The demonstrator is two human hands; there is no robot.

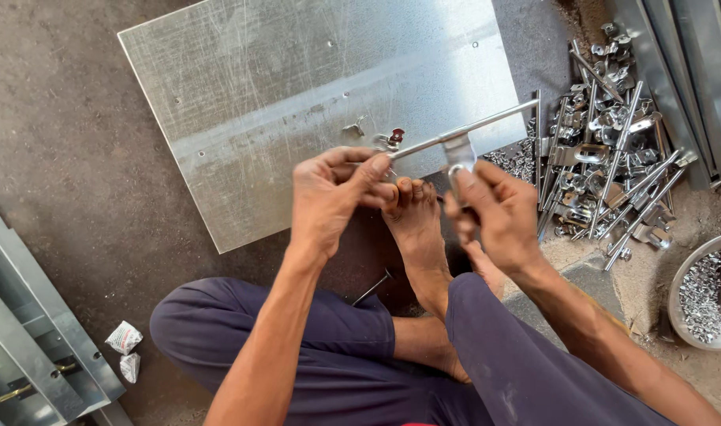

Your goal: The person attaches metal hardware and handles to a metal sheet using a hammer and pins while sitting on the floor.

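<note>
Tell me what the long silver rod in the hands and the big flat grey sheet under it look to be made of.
The long silver rod, held by the left hand and right hand, looks like bright plated steel: smooth, shiny, with a folded bracket on it. The big flat grey sheet looks like galvanised steel: dull mottled grey, fine scratches, small punched holes. Neither is certain from the look alone.

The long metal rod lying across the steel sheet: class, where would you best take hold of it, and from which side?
Grip the metal rod on its bare stretch between the flat bracket and the bent far end, coming down from above. That part is slim, straight and uncovered. The left hand already pinches the near end, and the right hand sits at the bracket, so those parts are taken.
</note>
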